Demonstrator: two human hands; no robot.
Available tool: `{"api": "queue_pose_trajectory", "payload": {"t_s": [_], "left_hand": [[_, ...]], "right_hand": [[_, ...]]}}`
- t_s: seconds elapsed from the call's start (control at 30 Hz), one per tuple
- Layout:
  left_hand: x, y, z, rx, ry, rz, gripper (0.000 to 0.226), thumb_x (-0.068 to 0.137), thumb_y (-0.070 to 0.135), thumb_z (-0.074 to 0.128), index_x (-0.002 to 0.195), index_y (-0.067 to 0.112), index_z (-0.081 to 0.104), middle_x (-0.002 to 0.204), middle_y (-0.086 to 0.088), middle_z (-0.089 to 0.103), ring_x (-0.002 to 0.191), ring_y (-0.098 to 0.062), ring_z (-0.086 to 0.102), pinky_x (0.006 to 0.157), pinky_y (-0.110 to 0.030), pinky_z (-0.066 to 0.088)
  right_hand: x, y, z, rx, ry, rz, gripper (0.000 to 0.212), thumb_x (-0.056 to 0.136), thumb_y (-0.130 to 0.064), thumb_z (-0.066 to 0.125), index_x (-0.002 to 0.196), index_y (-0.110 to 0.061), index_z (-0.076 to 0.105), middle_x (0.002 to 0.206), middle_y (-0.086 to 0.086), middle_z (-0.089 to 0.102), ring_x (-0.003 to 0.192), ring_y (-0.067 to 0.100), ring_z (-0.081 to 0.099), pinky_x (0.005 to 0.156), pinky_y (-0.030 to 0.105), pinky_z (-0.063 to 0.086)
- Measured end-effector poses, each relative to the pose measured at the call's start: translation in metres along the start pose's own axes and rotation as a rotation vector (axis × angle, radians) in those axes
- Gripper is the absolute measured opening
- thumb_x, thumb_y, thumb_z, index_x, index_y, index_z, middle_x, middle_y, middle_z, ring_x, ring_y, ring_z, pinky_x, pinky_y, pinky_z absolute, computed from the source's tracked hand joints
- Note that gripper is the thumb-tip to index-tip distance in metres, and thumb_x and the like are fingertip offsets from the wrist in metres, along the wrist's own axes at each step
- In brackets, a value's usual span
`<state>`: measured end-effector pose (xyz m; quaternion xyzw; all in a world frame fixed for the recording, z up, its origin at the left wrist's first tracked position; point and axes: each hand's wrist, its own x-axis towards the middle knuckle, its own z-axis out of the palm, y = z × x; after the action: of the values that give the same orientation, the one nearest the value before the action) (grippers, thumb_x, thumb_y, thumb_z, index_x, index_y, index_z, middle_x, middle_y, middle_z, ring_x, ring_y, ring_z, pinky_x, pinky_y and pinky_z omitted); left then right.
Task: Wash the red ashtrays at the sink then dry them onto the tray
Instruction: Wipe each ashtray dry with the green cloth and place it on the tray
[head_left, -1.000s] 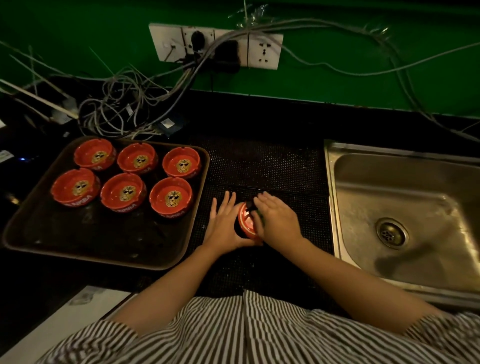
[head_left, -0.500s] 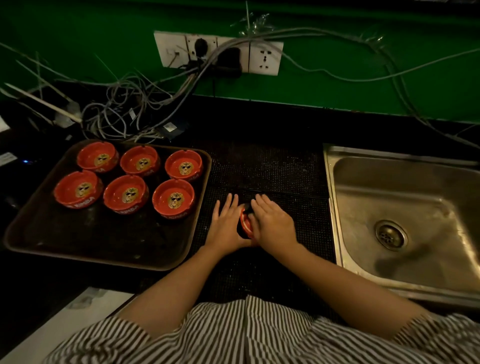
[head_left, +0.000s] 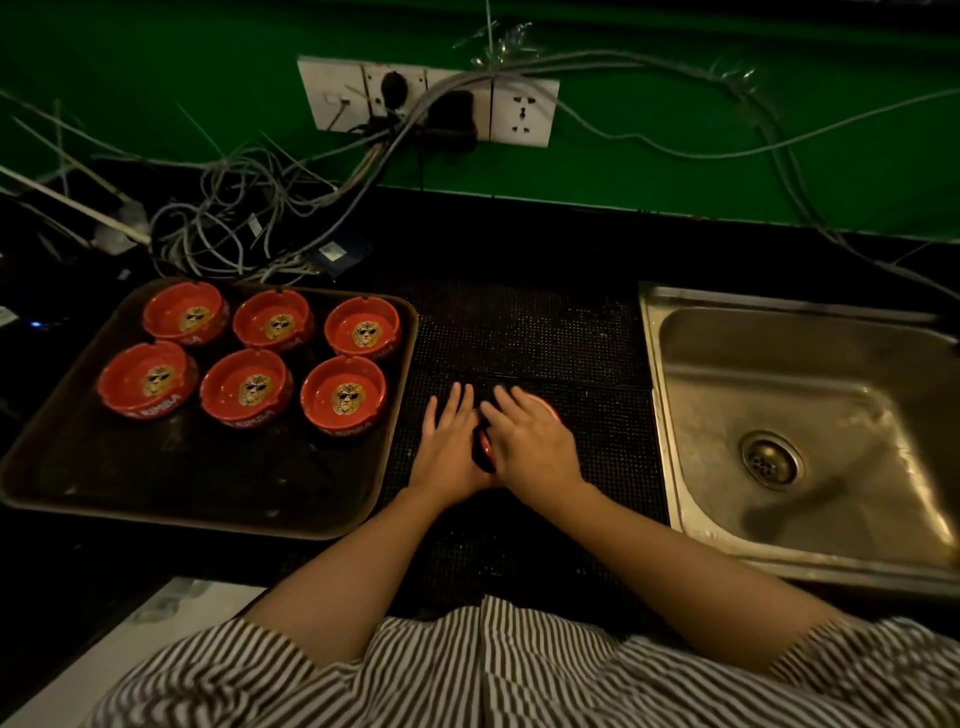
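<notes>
One red ashtray (head_left: 487, 448) lies on the black dotted mat (head_left: 519, 332) between the tray and the sink, mostly hidden by my hands. My right hand (head_left: 530, 441) rests over it with straight fingers; a bit of red rim shows past its knuckles. My left hand (head_left: 447, 447) presses against the ashtray's left side, fingers straight too. Several red ashtrays with a gold lion emblem (head_left: 343, 395) stand upright in two rows on the far half of the dark tray (head_left: 182, 467) at the left.
A steel sink (head_left: 779, 389) with a drain sits at the right, no water running. A tangle of cables (head_left: 234, 228) lies behind the tray under wall sockets (head_left: 522, 111) on the green wall. The tray's near half is bare.
The ashtray stood on edge between my palms before; now it has tipped to the right and my right hand lies on top of it. Both hands stay at the same spot on the mat.
</notes>
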<state>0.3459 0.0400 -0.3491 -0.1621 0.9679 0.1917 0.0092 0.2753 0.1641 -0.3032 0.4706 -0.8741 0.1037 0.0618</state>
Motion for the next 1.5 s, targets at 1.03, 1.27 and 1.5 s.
{"api": "queue_pose_trajectory", "payload": {"t_s": [1.03,1.27,1.5], "left_hand": [[0.001,-0.004,0.003,-0.012,-0.008,0.014,0.08,0.085,0.048,0.055,0.154,0.022,0.022,0.164,-0.01,0.005,0.148,-0.014,-0.016,0.12,-0.044,-0.011],[0.001,-0.002,0.005,-0.09,0.034,0.0,0.121,0.048,0.091,0.057,0.149,0.028,0.031,0.163,-0.01,0.014,0.151,-0.016,-0.005,0.12,-0.044,-0.01],[0.003,0.0,0.003,-0.028,0.017,-0.015,0.091,0.077,0.057,0.06,0.153,0.021,0.024,0.164,-0.01,0.01,0.15,-0.016,-0.008,0.121,-0.041,-0.011]], "right_hand": [[-0.02,-0.008,0.005,0.061,0.014,-0.041,0.04,0.078,-0.021,0.07,0.116,-0.008,0.068,0.126,0.012,0.064,0.119,0.028,0.058,0.102,0.039,0.044],[-0.035,0.05,-0.01,-0.017,0.003,0.001,0.037,0.082,-0.023,0.067,0.117,-0.01,0.069,0.128,0.01,0.064,0.121,0.027,0.058,0.099,0.039,0.049],[-0.005,-0.005,-0.002,0.052,0.003,0.059,0.039,0.077,-0.022,0.074,0.112,-0.006,0.069,0.122,0.013,0.066,0.115,0.03,0.061,0.098,0.039,0.047]]}}
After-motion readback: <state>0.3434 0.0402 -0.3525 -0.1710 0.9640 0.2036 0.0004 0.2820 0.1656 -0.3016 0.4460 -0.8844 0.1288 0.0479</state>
